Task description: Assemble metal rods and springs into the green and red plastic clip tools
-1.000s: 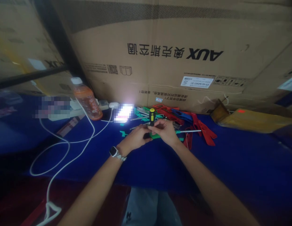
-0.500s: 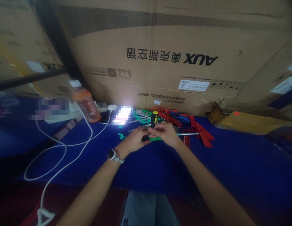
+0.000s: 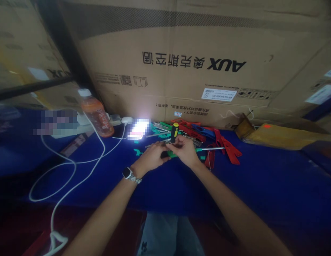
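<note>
Both of my hands meet over the blue table surface, low and in the middle of the head view. My right hand (image 3: 184, 151) is closed around the lower part of a screwdriver (image 3: 175, 132), whose black and yellow handle stands upright. My left hand (image 3: 154, 155) is closed on a green and black piece (image 3: 171, 153) under the screwdriver; its fingers hide part of it. A metal rod (image 3: 213, 148) with a green end sticks out to the right from behind my right hand. Whether rod and green piece are one tool, I cannot tell. The screwdriver's tip is hidden.
Behind my hands lies a pile of green parts and metal rods (image 3: 161, 128), with red clamp-like pieces (image 3: 229, 151) and a blue one (image 3: 204, 131). An orange drink bottle (image 3: 97, 117), a glowing screen (image 3: 138, 128) and white cables (image 3: 74, 170) are left. A large carton (image 3: 171, 42) stands behind.
My right hand has shifted and turned slightly, still on the upright screwdriver. A small green piece now shows beside its wrist. My left hand stays almost the same; the view has moved a little.
</note>
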The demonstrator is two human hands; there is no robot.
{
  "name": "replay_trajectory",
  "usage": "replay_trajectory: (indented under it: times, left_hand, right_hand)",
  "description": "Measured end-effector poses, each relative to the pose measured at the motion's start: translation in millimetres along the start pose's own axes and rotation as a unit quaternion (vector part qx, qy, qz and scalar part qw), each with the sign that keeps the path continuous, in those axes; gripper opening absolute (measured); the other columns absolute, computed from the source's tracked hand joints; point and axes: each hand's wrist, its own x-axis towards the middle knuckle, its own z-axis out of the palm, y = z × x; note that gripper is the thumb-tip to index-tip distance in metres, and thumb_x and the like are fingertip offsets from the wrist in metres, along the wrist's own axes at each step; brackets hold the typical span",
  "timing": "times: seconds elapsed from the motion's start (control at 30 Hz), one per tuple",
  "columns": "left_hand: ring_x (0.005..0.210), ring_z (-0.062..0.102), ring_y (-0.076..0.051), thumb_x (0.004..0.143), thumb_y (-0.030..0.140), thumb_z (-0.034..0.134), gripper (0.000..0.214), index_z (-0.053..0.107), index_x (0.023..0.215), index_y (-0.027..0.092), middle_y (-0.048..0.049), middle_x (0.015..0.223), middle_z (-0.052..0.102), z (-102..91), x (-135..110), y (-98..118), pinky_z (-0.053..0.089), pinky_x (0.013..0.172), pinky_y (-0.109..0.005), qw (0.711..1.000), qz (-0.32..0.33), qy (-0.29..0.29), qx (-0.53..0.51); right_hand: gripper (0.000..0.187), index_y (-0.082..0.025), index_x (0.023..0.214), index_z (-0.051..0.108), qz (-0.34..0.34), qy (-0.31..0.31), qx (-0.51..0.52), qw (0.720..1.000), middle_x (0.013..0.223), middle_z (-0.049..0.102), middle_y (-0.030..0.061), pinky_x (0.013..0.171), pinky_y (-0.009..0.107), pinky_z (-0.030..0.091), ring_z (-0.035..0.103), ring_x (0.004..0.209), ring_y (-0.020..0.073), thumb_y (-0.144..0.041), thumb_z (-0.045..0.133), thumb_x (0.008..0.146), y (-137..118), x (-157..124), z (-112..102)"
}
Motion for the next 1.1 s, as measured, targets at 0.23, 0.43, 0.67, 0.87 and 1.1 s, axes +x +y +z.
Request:
replay_trajectory:
  times: [0.23,0.43,0.67,0.87,1.1]
  left_hand:
    - [0.108,0.063,-0.030,0.085,0.026,0.071,0.011,0.071,0.096,0.023,-0.0062,0.114,0.070,-1.2,0.2,0.9,0.051,0.094,-0.048,1.000,0.004,-0.001,-0.005]
    - [0.109,0.062,-0.031,0.085,0.027,0.073,0.026,0.070,0.111,0.024,-0.0079,0.116,0.069,-2.7,0.3,3.8,0.051,0.094,-0.048,1.000,-0.010,-0.010,0.006]
    - [0.107,0.063,-0.032,0.085,0.027,0.072,0.024,0.072,0.109,0.021,-0.0095,0.111,0.070,-4.1,0.6,4.0,0.051,0.092,-0.050,1.000,-0.013,-0.016,0.004]
    - [0.108,0.063,-0.031,0.085,0.027,0.073,0.024,0.072,0.109,0.021,-0.0089,0.112,0.069,-3.1,1.3,3.9,0.051,0.092,-0.048,1.000,-0.015,-0.014,0.000]
    - [0.107,0.063,-0.030,0.085,0.026,0.073,0.017,0.072,0.102,0.022,-0.0078,0.114,0.069,-1.9,0.4,1.8,0.051,0.092,-0.047,1.000,0.002,-0.008,0.000]
  right_hand:
    - [0.033,-0.020,0.096,0.068,0.043,-0.068,0.081,0.993,0.080,0.073,0.0021,0.045,0.025,0.054,0.068,0.058,0.0160,-0.044,0.076,0.074,-1.5,0.2,-4.8]
    - [0.040,-0.018,0.071,0.063,0.081,-0.073,0.093,0.990,0.068,0.072,0.0023,0.065,0.033,0.063,0.072,0.063,0.0184,-0.050,0.085,0.063,-5.7,0.8,-19.0]
    - [0.042,-0.019,0.069,0.058,0.027,-0.036,0.085,0.995,0.062,0.065,-0.0018,0.057,0.028,0.057,0.064,0.054,0.0136,-0.051,0.085,0.063,0.4,3.3,-9.4]
    - [0.044,-0.020,0.071,0.053,0.044,-0.038,0.097,0.994,0.060,0.060,-0.0050,0.053,0.025,0.052,0.062,0.052,0.0126,-0.046,0.086,0.061,2.6,3.9,-9.2]
    - [0.032,-0.020,0.073,0.054,0.052,-0.059,0.070,0.994,0.071,0.068,-0.0006,0.048,0.024,0.050,0.063,0.052,0.0125,-0.041,0.077,0.071,0.6,3.7,-5.3]
